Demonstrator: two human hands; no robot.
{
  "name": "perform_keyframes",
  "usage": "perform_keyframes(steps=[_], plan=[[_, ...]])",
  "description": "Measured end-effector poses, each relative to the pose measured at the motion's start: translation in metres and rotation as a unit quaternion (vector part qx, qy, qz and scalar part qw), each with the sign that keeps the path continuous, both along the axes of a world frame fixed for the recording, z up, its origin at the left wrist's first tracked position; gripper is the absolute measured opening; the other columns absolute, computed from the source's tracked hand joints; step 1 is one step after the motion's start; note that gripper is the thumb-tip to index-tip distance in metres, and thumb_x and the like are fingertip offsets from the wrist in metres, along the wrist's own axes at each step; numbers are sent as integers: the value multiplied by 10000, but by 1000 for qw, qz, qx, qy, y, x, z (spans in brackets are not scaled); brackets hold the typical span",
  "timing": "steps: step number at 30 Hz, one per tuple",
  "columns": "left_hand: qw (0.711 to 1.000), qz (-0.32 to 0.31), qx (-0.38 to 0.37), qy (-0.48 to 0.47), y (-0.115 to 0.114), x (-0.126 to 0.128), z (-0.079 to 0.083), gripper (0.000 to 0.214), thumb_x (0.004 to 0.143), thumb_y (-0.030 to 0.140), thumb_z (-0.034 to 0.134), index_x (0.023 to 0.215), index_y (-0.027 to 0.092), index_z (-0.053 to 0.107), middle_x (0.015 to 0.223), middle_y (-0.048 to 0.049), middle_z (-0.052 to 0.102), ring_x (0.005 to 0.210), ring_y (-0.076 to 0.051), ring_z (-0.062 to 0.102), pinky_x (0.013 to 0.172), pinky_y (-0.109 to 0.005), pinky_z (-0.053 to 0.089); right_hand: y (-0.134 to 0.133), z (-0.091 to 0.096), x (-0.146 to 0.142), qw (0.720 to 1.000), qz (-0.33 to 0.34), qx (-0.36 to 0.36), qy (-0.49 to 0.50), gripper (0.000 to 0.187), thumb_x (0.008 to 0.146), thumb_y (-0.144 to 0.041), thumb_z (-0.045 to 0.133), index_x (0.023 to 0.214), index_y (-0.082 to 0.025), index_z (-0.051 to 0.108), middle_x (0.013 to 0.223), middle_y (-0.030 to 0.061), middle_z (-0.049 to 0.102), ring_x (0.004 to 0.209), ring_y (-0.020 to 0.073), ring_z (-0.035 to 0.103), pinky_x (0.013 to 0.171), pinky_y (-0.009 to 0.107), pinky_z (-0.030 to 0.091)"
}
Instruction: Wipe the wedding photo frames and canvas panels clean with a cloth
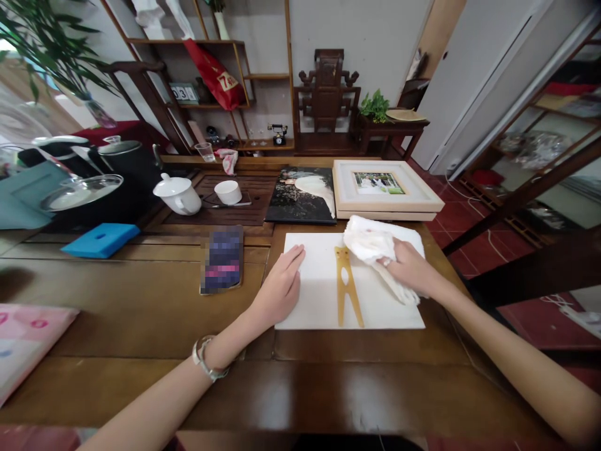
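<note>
A white flat board (319,300) lies on the wooden table (141,307) in front of me, with a gold-coloured stand piece (346,285) on its middle. My left hand (280,287) rests flat on the board's left edge, fingers stretched out. My right hand (409,268) is closed on a crumpled white cloth (370,245) that presses on the board's upper right part, just right of the gold piece.
Behind the board stand a framed photo in a pale frame (385,188) and a dark photo print (303,195). A phone (222,260), a blue box (101,240), a white teapot (178,194), a cup (228,191) on a tea tray and kettles lie to the left.
</note>
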State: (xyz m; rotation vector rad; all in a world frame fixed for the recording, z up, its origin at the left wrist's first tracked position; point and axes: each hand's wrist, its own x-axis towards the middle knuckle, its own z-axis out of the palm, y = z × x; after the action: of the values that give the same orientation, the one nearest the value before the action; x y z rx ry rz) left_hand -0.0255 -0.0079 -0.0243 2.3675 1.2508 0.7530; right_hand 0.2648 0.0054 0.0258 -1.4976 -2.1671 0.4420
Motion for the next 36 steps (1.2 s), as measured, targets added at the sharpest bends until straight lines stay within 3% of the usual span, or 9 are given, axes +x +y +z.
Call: perform_keyframes(steps=[4,9,12,15,19,22,30,33,36], plan=[[1000,3,3,1,0,1,-1,482,971,171,277,1423,52,397,1503,-195,388,1444,-266,288,1199,-498,238,-60,-5,-3,995,80,47,-33,662,696,-163,510,1357,-168,466,1451,119,479,1381,298,361,1156,553,207],[1000,5,4,1,1,1,-3,483,970,167,283,1434,88,387,1511,-178,381,1446,-263,284,1200,-500,230,-107,-6,-13,978,193,54,-50,792,679,-132,522,1446,-185,333,1491,102,429,1424,272,280,1164,557,192],[1000,4,4,2,1,0,-4,482,972,171,285,1437,91,383,1514,-178,375,1447,-265,281,1198,-507,230,-83,-9,-10,982,180,54,-24,743,712,-168,535,1434,-195,363,1481,101,444,1399,271,336,1156,552,223],[1000,0,7,-1,1,-1,-3,483,974,174,289,1446,123,375,1518,-159,377,1446,-257,286,1194,-511,238,-32,-11,-5,990,131,54,-22,615,769,-210,523,1380,-186,463,1457,121,472,1369,277,387,1151,553,232],[1000,0,8,-7,1,-1,-3,486,973,175,302,1453,171,375,1518,-129,388,1442,-251,299,1189,-511,254,18,-8,-4,993,97,39,-49,455,864,-202,447,1300,-252,566,1413,72,531,1395,286,342,1152,631,69],[1000,5,8,-6,1,-1,-3,483,972,180,306,1448,159,385,1511,-138,395,1438,-254,306,1190,-504,255,10,-5,-11,990,116,31,-78,460,854,-187,456,1294,-260,575,1433,57,510,1423,305,273,1125,677,-17],[1000,6,4,8,2,0,-4,484,974,169,289,1449,124,370,1525,-163,366,1447,-263,283,1189,-526,243,-94,2,-29,958,251,22,-138,872,661,-142,544,1494,-118,285,1559,95,295,1469,293,75,1164,592,-42],[1000,8,0,14,2,0,-3,482,973,170,284,1440,91,377,1524,-179,362,1449,-263,278,1194,-515,239,-84,2,-24,957,255,14,-134,918,606,-89,544,1489,-170,310,1567,60,286,1471,273,67,1175,566,7],[1000,4,1,9,1,0,-2,481,974,173,285,1442,106,377,1520,-170,372,1447,-262,282,1192,-520,240,-43,-2,-10,973,203,25,-109,829,665,-124,583,1460,-237,376,1537,43,357,1468,276,100,1162,588,77]])
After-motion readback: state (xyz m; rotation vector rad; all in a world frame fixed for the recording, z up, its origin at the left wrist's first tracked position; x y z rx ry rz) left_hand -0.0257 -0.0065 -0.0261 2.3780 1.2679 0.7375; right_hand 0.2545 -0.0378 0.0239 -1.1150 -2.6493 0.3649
